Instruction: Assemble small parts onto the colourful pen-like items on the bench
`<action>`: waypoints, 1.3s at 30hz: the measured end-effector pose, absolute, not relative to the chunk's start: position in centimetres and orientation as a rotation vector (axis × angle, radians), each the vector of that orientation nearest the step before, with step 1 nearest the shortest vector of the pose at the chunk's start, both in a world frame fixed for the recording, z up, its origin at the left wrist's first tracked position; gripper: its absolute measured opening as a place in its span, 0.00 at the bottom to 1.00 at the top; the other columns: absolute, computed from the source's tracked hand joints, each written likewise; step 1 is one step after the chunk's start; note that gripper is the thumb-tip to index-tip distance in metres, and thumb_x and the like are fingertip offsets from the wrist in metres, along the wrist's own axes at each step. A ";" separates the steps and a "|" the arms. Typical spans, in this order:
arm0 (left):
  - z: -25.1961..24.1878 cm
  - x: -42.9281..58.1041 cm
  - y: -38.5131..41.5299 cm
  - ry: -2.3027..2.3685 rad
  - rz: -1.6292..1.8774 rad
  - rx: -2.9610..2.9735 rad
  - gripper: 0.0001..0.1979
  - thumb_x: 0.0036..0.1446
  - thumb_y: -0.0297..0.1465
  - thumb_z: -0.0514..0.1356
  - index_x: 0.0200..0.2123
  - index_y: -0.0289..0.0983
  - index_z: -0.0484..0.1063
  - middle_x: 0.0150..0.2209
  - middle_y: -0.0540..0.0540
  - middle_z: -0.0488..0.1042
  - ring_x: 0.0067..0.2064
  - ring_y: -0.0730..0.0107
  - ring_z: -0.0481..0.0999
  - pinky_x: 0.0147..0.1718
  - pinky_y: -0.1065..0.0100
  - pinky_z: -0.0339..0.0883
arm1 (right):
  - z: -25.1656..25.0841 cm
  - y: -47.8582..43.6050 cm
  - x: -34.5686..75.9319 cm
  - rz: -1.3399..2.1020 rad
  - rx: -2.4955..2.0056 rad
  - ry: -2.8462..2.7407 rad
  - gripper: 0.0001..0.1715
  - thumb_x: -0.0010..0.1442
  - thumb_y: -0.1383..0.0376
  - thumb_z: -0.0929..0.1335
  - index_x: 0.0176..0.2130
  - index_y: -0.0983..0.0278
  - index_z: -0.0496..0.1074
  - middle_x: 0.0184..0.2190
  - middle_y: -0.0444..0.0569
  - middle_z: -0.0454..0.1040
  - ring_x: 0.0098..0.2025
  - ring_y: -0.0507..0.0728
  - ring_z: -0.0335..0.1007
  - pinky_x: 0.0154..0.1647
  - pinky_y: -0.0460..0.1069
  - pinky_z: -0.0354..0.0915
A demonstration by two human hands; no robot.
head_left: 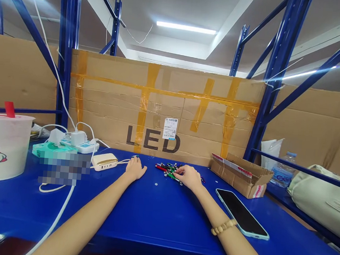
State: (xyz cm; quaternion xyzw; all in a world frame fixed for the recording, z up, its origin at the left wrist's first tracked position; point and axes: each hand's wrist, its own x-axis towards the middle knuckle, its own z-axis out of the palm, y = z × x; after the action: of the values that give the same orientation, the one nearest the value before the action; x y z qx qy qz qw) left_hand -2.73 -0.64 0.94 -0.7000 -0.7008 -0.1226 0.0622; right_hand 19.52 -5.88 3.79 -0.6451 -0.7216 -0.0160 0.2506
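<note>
**Two bare hands at a blue shelf, the right one over a small heap of colored items**

A person's two bare forearms reached forward from the bottom of the view onto a blue metal shelf top (152, 225). The left hand (135, 169) lay palm down and nearly flat, its fingers together and pointing away from the person, with a tiny dark object (135, 156) just at the fingertips. It was not closed around anything that could be seen. The right hand (188, 176) angled inward with its wrist raised slightly, a beaded bracelet (223, 226) on the forearm. Its fingers (181, 169) curved down onto the edge of a heap of small pen-like items (167, 171) in red, green and black. Whether those fingers had hold of one could not be told.

The heap lay between the hands, nearer the right one. To its right stood an open cardboard box (241, 176), and a smartphone (241, 213) lay face up near the right forearm. Left of the left hand were a cream power bank (104, 161), a white power strip (79, 145), a green tissue pack (53, 150) and a large white cup (4, 146). Behind everything rose a taped cardboard sheet printed "LED" (159, 110).
</note>
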 end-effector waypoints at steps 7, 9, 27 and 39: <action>1.7 -2.0 -1.6 -1.887 -0.585 -2.203 0.20 0.53 0.32 0.48 0.49 0.31 0.62 0.52 0.36 0.60 0.53 0.56 0.57 0.50 0.60 0.51 | 4.0 -6.1 19.0 -0.175 -1.728 -2.041 0.11 0.44 0.55 0.67 0.27 0.57 0.75 0.32 0.43 0.74 0.35 0.54 0.68 0.27 0.45 0.56; 2.1 -1.2 -2.2 -1.755 -0.688 -2.300 0.17 0.53 0.30 0.48 0.46 0.35 0.63 0.48 0.40 0.63 0.51 0.59 0.59 0.49 0.60 0.52 | 3.9 -6.0 18.9 -0.168 -1.767 -2.062 0.09 0.43 0.58 0.68 0.27 0.58 0.75 0.31 0.43 0.74 0.35 0.55 0.68 0.28 0.46 0.57; 2.2 1.7 -3.8 -1.316 -0.538 -2.567 0.14 0.61 0.32 0.43 0.43 0.38 0.64 0.42 0.44 0.68 0.45 0.63 0.64 0.42 0.64 0.54 | 3.0 -5.2 18.3 0.060 -1.115 -1.994 0.14 0.52 0.57 0.66 0.37 0.61 0.72 0.30 0.44 0.74 0.29 0.50 0.66 0.31 0.44 0.61; 2.4 1.1 -3.7 -1.674 -0.739 -2.410 0.10 0.55 0.28 0.46 0.40 0.35 0.61 0.39 0.42 0.69 0.43 0.61 0.68 0.41 0.63 0.58 | 2.6 -5.3 19.0 -0.014 -1.271 -2.292 0.18 0.53 0.56 0.64 0.43 0.59 0.71 0.39 0.48 0.70 0.39 0.54 0.65 0.38 0.48 0.60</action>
State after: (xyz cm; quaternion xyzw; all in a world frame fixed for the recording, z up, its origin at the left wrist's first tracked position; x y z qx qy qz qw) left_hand 1.11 -3.69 2.36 -0.7951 -0.5524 -0.2438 0.0575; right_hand 18.95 -5.25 2.61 -0.4688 -0.8449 -0.0051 0.2575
